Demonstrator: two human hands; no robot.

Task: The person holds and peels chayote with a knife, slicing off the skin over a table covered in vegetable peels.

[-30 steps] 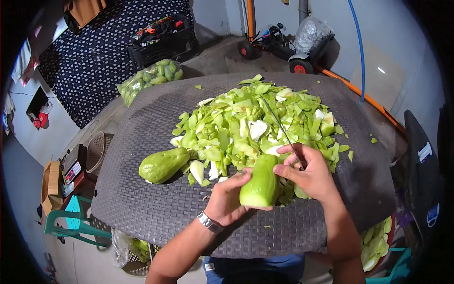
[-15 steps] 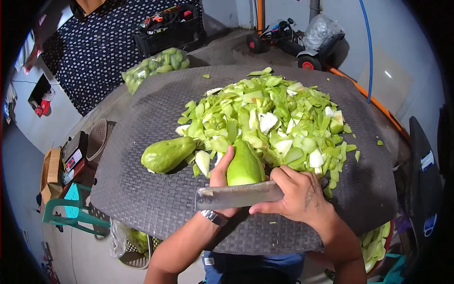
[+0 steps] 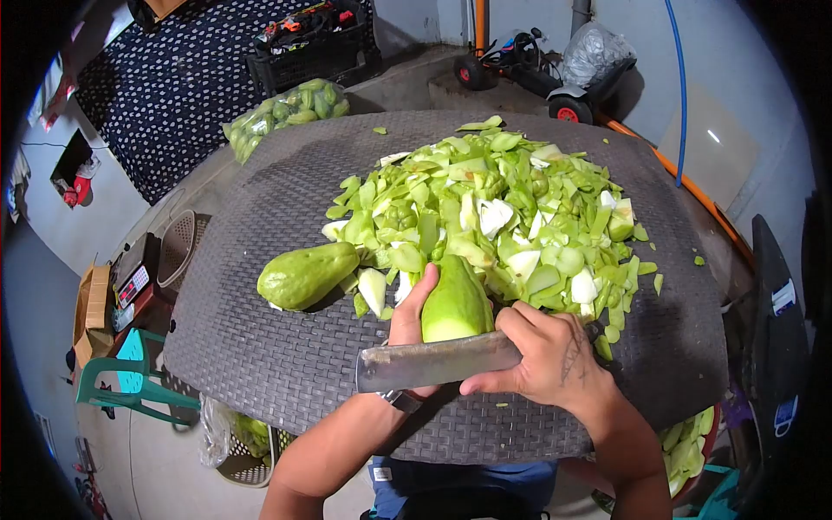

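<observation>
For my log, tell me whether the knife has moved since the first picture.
Yes: the knife came leftward and toward the near edge of the table, away from the peel pile.

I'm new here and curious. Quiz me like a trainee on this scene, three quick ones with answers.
1. Multiple choice: what does the right hand grip?
A) a spoon
B) a broad blade
C) a blue cup
2. True or false: the left hand holds a green vegetable.
3. Fill in the blank: the hose hanging by the wall is coloured ____.

Key: 1. B; 2. true; 3. blue
</observation>
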